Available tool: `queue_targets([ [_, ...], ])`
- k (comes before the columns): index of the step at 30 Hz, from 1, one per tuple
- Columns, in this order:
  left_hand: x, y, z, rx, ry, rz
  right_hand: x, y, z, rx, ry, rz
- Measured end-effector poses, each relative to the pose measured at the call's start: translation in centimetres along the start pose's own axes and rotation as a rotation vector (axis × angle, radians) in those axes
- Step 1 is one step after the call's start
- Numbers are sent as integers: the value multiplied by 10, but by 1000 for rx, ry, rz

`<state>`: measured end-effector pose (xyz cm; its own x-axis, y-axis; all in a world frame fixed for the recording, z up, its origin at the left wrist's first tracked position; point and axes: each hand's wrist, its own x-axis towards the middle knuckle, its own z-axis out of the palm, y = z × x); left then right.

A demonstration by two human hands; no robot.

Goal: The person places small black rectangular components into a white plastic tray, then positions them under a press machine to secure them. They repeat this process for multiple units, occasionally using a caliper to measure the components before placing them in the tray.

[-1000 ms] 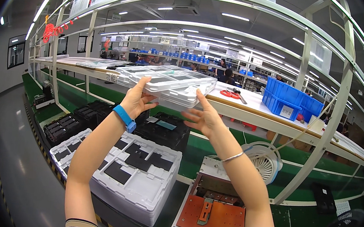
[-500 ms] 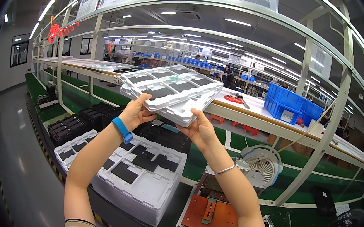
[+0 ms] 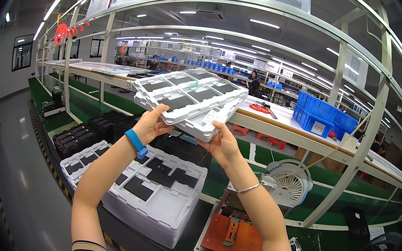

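Note:
A white plastic compartment tray (image 3: 184, 118) with dark flat pieces (image 3: 204, 95) in its pockets lies slightly askew on one or more similar white trays (image 3: 205, 131), raised at the shelf's near edge. My left hand (image 3: 151, 126) grips the near left corner of the upper tray, thumb on top. My right hand (image 3: 222, 144) is closed on the near right corner of the lower tray, its thumb on the rim. Fingers under the trays are partly hidden. Below my forearms stands a tall stack of white trays (image 3: 160, 221), the top one holding more dark pieces.
Red-handled scissors (image 3: 259, 108) and blue bins (image 3: 314, 114) sit on the shelf at right. Black trays (image 3: 76, 140) stand at left on the green bench. A white fan (image 3: 288, 182) and an orange-topped fixture (image 3: 217, 236) are near my right arm. A metal upright (image 3: 352, 164) rises at right.
Both hands keep their grips on the trays. The trays have shifted very slightly, their far right side a little higher, and more of the lower tray's near right corner shows.

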<state>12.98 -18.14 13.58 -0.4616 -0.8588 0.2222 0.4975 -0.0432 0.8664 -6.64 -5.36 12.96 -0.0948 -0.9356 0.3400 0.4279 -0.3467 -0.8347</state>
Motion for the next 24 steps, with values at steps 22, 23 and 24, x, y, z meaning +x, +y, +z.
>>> queue_targets([
  [22,-2,-11,-6,-33,-18,0,-2,6,-6,-22,1,26],
  [23,-2,-11,-7,-35,-25,3,-1,7,-6,-21,-4,24],
  [24,-2,-10,-9,-36,-32,6,0,8,-6,-14,-14,21],
])
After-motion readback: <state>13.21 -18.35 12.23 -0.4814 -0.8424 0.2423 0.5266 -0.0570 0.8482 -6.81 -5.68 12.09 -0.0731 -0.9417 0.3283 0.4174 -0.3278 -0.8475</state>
